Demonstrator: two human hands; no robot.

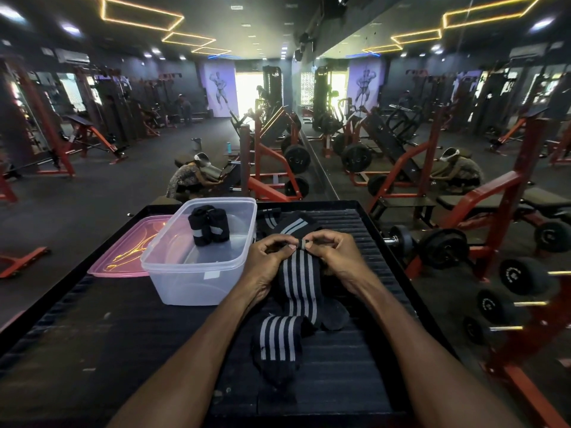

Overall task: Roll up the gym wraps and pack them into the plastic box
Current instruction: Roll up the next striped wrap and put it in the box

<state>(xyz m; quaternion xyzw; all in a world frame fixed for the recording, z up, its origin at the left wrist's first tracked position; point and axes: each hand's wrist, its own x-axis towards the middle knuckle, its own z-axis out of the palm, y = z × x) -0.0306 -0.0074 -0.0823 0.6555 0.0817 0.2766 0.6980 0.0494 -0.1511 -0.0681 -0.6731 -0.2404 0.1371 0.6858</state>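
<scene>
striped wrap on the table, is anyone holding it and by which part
Yes: both hands, left hand and right hand, pinch the striped wrap at its far end, where the roll starts.

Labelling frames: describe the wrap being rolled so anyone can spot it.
On the black ribbed table, right of the clear plastic box, lies a black wrap with grey stripes. Unlike the two rolled wraps in the box, it trails unrolled, both hands pinching its far end.

No text, brand or number can be read. A small white label (212, 275) is stuck on the near wall of the plastic box (173, 273), but nothing can be made out on it. Pale markings on the dumbbell ends (513, 275) at the right are too blurred to be read.
</scene>
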